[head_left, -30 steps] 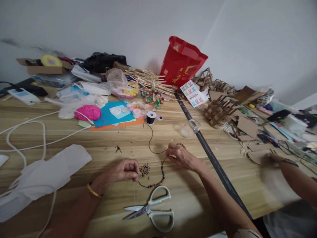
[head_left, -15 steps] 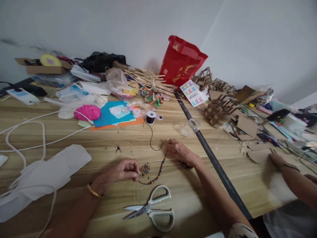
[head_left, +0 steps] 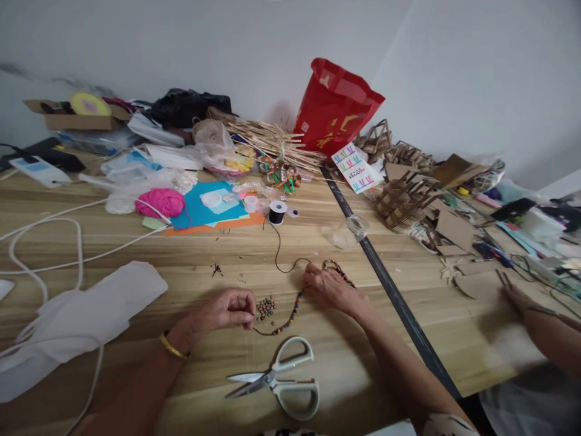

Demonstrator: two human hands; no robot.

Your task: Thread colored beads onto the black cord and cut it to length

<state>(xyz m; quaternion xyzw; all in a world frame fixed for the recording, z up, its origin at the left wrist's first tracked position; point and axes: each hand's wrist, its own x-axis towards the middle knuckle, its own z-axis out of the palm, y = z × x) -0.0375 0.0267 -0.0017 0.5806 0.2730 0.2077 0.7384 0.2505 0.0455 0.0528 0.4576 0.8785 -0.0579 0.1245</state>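
My left hand (head_left: pixel 227 309) rests on the wooden table with its fingers pinched on one end of a thin black cord strung with coloured beads (head_left: pixel 288 316). My right hand (head_left: pixel 327 284) is closed on the cord further along, where the beads end. A beaded bracelet (head_left: pixel 338 270) lies just behind that hand. The cord runs back to a black thread spool (head_left: pixel 276 213). A small pile of loose beads (head_left: pixel 265 307) sits between my hands. Grey-handled scissors (head_left: pixel 276 380) lie open in front of me.
Another person's hand (head_left: pixel 517 297) rests on cardboard pieces at the right. A red bag (head_left: pixel 333 109), bamboo sticks (head_left: pixel 272 142), pink yarn (head_left: pixel 160 201), blue paper (head_left: pixel 202 212) and a clear jar (head_left: pixel 349 231) crowd the back. White cloth (head_left: pixel 77 315) and cable (head_left: pixel 45 260) lie left.
My right hand drew the cord away from me and slightly left, straightening the beaded strand. The bracelet now shows behind it. My left hand has stayed put.
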